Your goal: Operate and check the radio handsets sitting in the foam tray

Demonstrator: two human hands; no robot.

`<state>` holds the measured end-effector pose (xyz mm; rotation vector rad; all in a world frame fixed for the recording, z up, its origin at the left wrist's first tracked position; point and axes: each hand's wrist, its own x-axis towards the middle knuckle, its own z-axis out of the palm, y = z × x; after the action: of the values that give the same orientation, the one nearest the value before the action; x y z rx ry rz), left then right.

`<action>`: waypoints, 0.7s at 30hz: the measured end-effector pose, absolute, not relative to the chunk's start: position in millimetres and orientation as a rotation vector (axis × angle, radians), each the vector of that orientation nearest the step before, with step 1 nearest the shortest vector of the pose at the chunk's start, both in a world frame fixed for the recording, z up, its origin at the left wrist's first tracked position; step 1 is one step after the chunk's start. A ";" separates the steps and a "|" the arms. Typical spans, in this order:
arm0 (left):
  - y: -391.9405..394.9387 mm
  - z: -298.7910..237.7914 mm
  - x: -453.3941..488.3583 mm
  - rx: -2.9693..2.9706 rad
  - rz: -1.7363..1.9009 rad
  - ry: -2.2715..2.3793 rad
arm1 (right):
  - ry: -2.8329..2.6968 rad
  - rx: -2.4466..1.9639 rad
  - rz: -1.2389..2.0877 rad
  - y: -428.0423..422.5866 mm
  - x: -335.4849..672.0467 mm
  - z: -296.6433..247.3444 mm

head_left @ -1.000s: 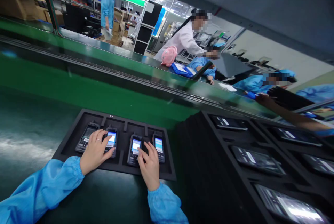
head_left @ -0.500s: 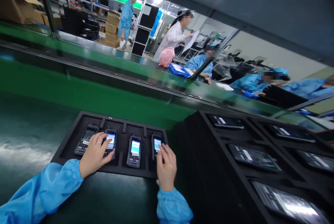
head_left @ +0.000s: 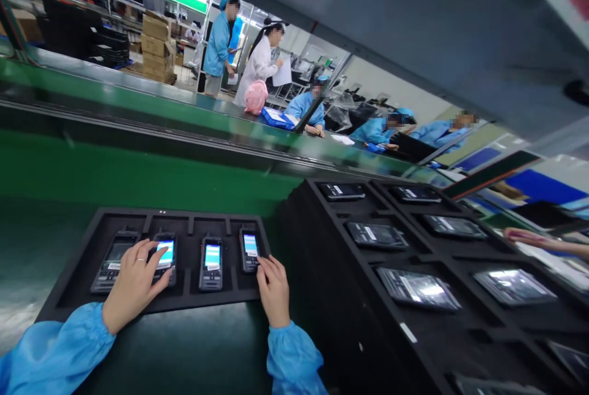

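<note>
A black foam tray [head_left: 138,211] holds several black handsets with stub antennas in separate compartments. My left hand [head_left: 133,281] lies over the second handset [head_left: 166,278] from the left, fingers apart and one fingertip at its lit screen. Part of the leftmost handset [head_left: 110,266], its screen dark, is beneath that hand. The third handset [head_left: 211,263] stands free of both hands with a lit blue-and-white screen. At the lower right edge of the rightmost lit handset [head_left: 250,249], my right hand [head_left: 275,287] rests its loosely extended fingertips, gripping nothing.
To the right rises a tall stack of black foam trays [head_left: 322,248] with dark-screened handsets on top. Behind runs a green conveyor [head_left: 207,168] with a metal rail. Several co-workers are beyond it. A co-worker's arm [head_left: 547,241] reaches in at the right.
The view has swung right, so tray and hands appear further left and more of the stack shows. My right fingers have shifted from the screen down to the rightmost handset's lower edge.
</note>
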<state>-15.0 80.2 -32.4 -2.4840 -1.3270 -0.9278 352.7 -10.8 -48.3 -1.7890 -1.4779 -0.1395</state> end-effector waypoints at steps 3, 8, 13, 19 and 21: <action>81.8 -32.3 -15.4 -2.468 -0.937 -1.299 | -1.486 -1.784 -0.138 -9.9 352.8 -51.3; 84.3 -39.0 -14.0 -2.458 -1.022 -1.318 | -1.475 -1.784 -0.186 -6.9 350.8 -50.8; 84.9 -45.0 -12.7 -2.472 -1.094 -1.339 | -1.472 -1.790 -0.226 -5.3 347.6 -45.2; 84.6 -42.1 -10.4 -2.453 -1.082 -1.310 | -1.474 -1.785 -0.253 -5.0 347.1 -44.1; 84.5 -40.7 -9.5 -2.447 -1.096 -1.285 | -1.472 -1.780 -0.259 -4.6 346.9 -44.9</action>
<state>-9.5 84.5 -40.7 -2.4475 -1.2847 -1.0961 346.9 -4.6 -44.9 -1.7799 -1.4718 -0.2593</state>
